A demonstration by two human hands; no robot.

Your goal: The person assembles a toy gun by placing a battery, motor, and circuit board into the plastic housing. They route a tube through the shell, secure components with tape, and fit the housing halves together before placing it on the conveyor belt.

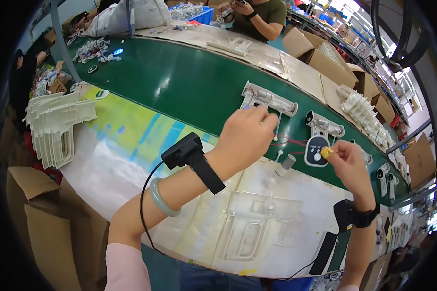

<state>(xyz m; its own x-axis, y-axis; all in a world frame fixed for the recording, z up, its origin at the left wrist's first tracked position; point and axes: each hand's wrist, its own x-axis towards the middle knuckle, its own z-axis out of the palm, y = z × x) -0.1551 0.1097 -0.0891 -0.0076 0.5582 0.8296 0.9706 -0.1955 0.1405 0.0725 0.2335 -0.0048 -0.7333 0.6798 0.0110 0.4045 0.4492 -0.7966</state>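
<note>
My left hand (247, 138) reaches over the belt with its fingers curled together at the near side of a white plastic housing (272, 101). What those fingertips hold, if anything, is hidden. The housing carries a metal cylinder, and a thin white rod hangs near it. My right hand (348, 162) is closed, with a small yellow piece (327, 152) at its fingertips. That piece lies over the edge of a dark oval panel with a white rim (316, 149). Red wires run leftward from the panel. A second white housing (327, 126) stands just behind it. A grey metal cylinder (286, 165) stands between my hands.
A translucent handle-shaped shell (247, 233) lies on the near worktop. Stacked white shells (58, 126) stand at the left. Beyond the green belt (165, 82), a person (264, 19) works with both hands. Cardboard boxes (325, 60) line the far right; more housings (386, 179) lie rightward.
</note>
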